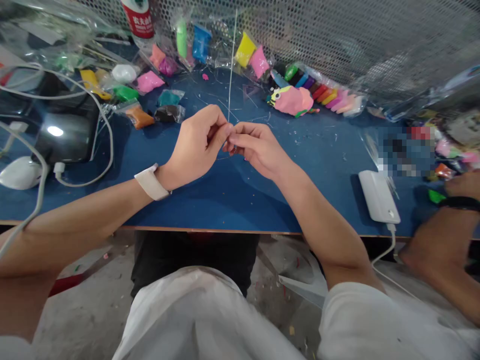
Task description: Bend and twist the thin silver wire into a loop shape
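Observation:
My left hand (200, 142) and my right hand (258, 147) meet above the middle of the blue table, fingertips touching. A thin white stick (232, 60) runs up and away from the fingertips, and my left thumb and index finger pinch its near end. The fingers of my right hand are closed in a pinch right beside it; whatever lies between them is hidden. Behind the hands to the right lies a pink clay figure (293, 101) with a yellow and green striped head and an eye.
Bagged clay pieces, such as an orange one (139, 116) and a yellow one (245, 49), line the back. A red cup (138, 19) stands behind. At left are a black device (67, 127) and cables; at right, a white power bank (378, 196) and another person's arm (446, 240).

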Tool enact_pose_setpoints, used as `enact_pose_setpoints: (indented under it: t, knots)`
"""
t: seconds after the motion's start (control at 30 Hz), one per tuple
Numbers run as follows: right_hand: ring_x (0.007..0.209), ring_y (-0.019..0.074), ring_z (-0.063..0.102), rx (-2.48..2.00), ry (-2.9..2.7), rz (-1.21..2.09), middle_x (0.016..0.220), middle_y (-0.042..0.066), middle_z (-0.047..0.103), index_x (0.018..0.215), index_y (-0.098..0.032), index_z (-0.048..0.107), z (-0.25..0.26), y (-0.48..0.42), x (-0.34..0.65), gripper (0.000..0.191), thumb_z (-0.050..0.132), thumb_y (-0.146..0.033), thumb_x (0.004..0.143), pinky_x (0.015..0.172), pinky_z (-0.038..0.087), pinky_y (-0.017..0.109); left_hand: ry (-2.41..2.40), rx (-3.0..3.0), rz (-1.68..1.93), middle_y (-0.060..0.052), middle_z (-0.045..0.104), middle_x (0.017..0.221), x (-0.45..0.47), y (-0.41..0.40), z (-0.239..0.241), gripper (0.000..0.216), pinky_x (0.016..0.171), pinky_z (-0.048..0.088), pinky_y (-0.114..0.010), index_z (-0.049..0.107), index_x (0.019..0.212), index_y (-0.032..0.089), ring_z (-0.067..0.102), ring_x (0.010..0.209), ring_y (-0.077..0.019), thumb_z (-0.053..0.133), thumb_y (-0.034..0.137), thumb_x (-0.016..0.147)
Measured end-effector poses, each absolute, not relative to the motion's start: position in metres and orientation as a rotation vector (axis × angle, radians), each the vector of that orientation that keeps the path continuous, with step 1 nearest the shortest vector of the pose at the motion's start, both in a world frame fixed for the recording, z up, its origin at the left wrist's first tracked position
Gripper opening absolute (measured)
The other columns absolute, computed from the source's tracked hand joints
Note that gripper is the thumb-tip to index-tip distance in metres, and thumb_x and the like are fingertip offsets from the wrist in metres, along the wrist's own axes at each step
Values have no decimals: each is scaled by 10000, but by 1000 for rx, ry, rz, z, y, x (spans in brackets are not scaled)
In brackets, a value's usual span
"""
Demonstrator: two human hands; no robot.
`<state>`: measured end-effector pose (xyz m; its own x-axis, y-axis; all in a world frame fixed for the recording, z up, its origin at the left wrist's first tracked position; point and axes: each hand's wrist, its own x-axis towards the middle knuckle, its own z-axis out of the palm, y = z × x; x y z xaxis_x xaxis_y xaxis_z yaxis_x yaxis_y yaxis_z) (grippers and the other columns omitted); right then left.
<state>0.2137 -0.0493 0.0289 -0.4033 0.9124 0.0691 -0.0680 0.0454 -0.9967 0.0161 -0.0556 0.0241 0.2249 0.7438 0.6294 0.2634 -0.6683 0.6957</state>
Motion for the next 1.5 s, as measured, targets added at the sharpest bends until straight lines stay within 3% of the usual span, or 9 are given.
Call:
enact_pose_setpoints:
  t: [0.27,0.5,0.67,0.77,0.97,1.07,1.13,1.23,1.5]
  knots:
    - [819,134,685,-915,-1417,1605,837,-1,753,821,-223,752,34,-52,214,476,1028,-601,732,754,581,266,946,2005,1406,31,475,666,14,-47,17,475,648,453,-348,535,789,259,475,612,-150,712,594,1075]
    - [812,148,665,-912,-1731,874,880,3,736,927,-231,721,24,-57,207,386,856,-591,959,818,613,329,1020,1765,1292,42,430,627,14,-52,25,476,575,428,-294,508,742,246,463,591,-120,780,480,1055]
    - [1029,217,727,-849,-2017,222,1004,29,736,1002,-257,721,23,-57,215,250,592,-407,1154,1075,623,511,942,1416,1099,75,347,587,20,-56,35,494,455,336,-233,447,705,239,334,487,-67,712,387,1095]
    - [1124,245,741,-805,-2132,59,1044,31,744,1004,-274,731,24,-55,220,272,539,-367,1173,1103,621,562,869,1328,993,78,324,593,21,-57,42,511,476,383,-225,437,676,235,310,492,-60,702,357,1097]
    - [823,162,749,-916,-1849,388,916,1,740,1006,-270,723,19,-58,211,216,640,-426,1130,852,680,369,1025,1794,1203,11,542,622,10,-47,35,406,628,536,-266,626,760,232,537,604,-122,669,425,1115]
    - [694,133,714,-944,-1716,586,787,-29,694,957,-270,707,20,-57,210,251,738,-491,1073,700,632,296,1019,2269,1471,-40,723,968,1,-38,25,111,753,577,-278,752,1041,244,620,757,-118,756,355,1042]
    - [658,119,694,-939,-1662,679,755,-39,685,936,-268,703,23,-55,211,310,784,-551,1033,653,604,274,899,2588,1438,-97,744,1178,-3,-33,21,241,776,588,-321,767,1259,245,697,878,-160,725,308,1031]
    - [671,109,697,-902,-1611,841,792,-37,727,923,-264,715,28,-54,211,402,850,-641,952,651,604,260,907,2647,1312,-85,752,1091,-7,-31,19,269,795,593,-367,793,1186,283,741,970,-214,529,319,1150]
    - [640,105,668,-802,-1352,1410,699,-51,657,852,-245,709,33,-53,209,536,878,-753,859,635,604,244,948,2898,1344,-27,679,863,-12,-37,26,385,625,487,-310,767,1135,300,685,709,-150,386,303,1191]
